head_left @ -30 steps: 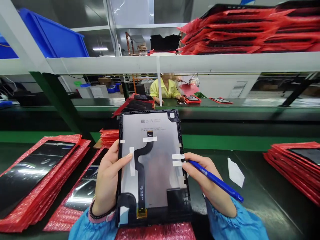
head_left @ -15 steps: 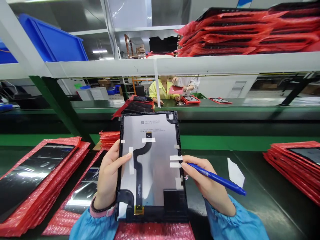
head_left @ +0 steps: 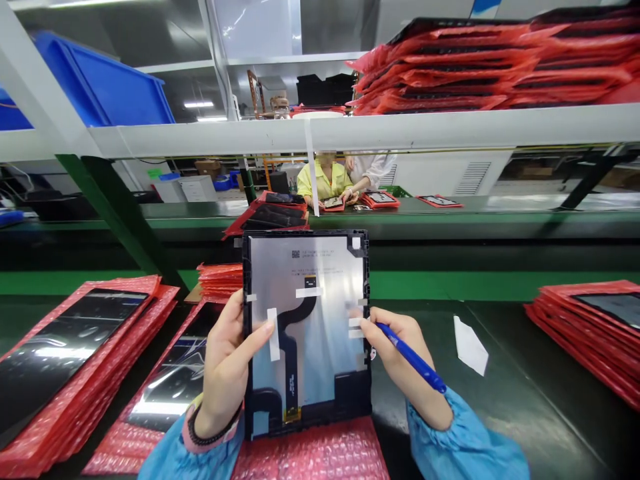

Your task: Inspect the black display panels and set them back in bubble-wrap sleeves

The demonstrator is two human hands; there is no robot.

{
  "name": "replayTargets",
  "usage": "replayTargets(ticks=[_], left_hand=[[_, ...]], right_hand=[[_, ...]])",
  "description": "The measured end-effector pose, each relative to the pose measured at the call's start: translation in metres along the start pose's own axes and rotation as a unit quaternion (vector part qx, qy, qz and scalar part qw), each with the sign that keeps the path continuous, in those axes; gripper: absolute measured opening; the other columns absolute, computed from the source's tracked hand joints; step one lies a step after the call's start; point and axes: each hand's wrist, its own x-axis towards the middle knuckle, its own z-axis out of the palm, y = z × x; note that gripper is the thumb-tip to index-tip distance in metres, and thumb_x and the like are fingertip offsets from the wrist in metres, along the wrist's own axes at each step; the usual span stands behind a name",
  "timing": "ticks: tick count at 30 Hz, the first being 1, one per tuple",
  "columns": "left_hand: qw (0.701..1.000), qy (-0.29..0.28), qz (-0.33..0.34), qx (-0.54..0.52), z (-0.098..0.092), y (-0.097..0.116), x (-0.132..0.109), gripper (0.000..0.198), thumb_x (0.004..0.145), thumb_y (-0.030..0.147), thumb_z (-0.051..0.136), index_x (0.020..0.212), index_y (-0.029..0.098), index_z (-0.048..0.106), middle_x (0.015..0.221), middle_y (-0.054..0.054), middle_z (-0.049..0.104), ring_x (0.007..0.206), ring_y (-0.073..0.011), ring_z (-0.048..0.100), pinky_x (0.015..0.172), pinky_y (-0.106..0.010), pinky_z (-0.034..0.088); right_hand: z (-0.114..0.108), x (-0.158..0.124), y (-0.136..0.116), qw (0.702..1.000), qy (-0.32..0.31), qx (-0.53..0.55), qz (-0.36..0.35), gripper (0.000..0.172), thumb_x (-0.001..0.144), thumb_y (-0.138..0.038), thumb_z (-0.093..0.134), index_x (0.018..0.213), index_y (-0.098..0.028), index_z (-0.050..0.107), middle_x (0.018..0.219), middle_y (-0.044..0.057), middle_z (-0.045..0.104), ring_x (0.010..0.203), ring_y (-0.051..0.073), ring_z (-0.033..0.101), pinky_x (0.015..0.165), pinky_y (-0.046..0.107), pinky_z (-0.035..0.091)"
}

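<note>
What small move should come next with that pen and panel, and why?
Probably nudge the blue pen left, tip onto the white tape strips. The left hand props the panel upright by its left edge, back facing the camera, and the right hand holds the pen tip just beside those strips.

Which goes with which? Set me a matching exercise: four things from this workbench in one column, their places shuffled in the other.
Things
1. display panel
2. pen
3. blue bin
4. paper slip

Places
a. lying flat on the bench, right of the pen
b. gripped at its edge by the left hand
c. on the upper shelf, far left
d. between the fingers of the right hand

Pairs: 1-b, 2-d, 3-c, 4-a
</note>
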Motion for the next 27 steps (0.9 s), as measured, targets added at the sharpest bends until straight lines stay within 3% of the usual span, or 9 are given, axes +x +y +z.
replayTargets(ticks=[4,8,14,20,23,25,27], left_hand=[[1.0,0.011,-0.002,-0.003,-0.002,0.0,0.005,0.04,0.076,0.018,0.074,0.114,0.024,0.066,0.112,-0.003,0.073,0.095,-0.0231,0.071,0.076,-0.026,0.058],[0.999,-0.006,-0.027,-0.021,-0.004,0.001,0.015,0.037,0.075,0.019,0.074,0.112,0.02,0.066,0.107,-0.005,0.074,0.091,-0.0239,0.072,0.076,-0.027,0.057],[0.996,-0.029,-0.073,-0.053,-0.005,-0.003,0.02,0.047,0.074,0.02,0.074,0.119,0.02,0.062,0.11,-0.007,0.073,0.097,-0.0261,0.07,0.081,-0.031,0.056],[0.997,-0.023,-0.048,-0.048,-0.005,-0.006,0.022,0.045,0.075,0.019,0.074,0.118,0.021,0.063,0.107,-0.006,0.074,0.093,-0.024,0.071,0.078,-0.029,0.057],[1.0,-0.013,-0.006,-0.014,-0.005,-0.008,0.02,0.041,0.075,0.021,0.074,0.115,0.021,0.064,0.099,-0.004,0.075,0.082,-0.019,0.072,0.073,-0.025,0.057],[0.999,-0.013,0.03,0.016,-0.005,-0.011,0.017,0.038,0.077,0.023,0.073,0.114,0.022,0.063,0.093,-0.002,0.075,0.071,-0.0151,0.071,0.065,-0.022,0.056],[0.994,-0.011,0.081,0.073,-0.008,-0.014,0.015,0.033,0.08,0.022,0.07,0.112,0.024,0.063,0.081,0.0,0.074,0.06,-0.012,0.068,0.056,-0.018,0.054]], right_hand=[[-0.003,-0.001,-0.002,0.999,-0.019,0.038,-0.004,0.042,0.085,-0.04,0.051,0.052,-0.021,0.034,0.051,-0.006,0.028,0.049,0.01,0.026,0.047,0.025,0.022],[-0.009,-0.003,-0.005,0.988,-0.077,0.132,-0.018,0.04,0.09,-0.038,0.05,0.054,-0.02,0.047,0.054,-0.004,0.042,0.054,0.012,0.04,0.053,0.025,0.031],[-0.006,-0.003,0.0,0.985,-0.05,0.165,0.008,0.04,0.089,-0.031,0.051,0.051,-0.019,0.047,0.052,-0.004,0.046,0.054,0.011,0.044,0.054,0.025,0.034],[-0.006,-0.001,0.006,0.955,-0.09,0.278,0.051,0.033,0.089,-0.037,0.057,0.063,-0.018,0.067,0.06,-0.001,0.063,0.06,0.015,0.061,0.06,0.024,0.048],[-0.008,0.004,0.011,0.956,-0.081,0.273,0.069,0.027,0.087,-0.044,0.061,0.089,-0.02,0.074,0.07,0.001,0.072,0.066,0.017,0.068,0.066,0.026,0.055],[-0.009,0.009,0.013,0.958,-0.023,0.27,0.092,0.043,0.088,-0.051,0.059,0.122,-0.026,0.064,0.078,0.002,0.077,0.072,0.019,0.073,0.072,0.03,0.059],[-0.009,0.013,0.014,0.958,0.039,0.266,0.101,0.056,0.089,-0.055,0.056,0.138,-0.03,0.05,0.084,0.003,0.078,0.078,0.02,0.075,0.078,0.034,0.06]])
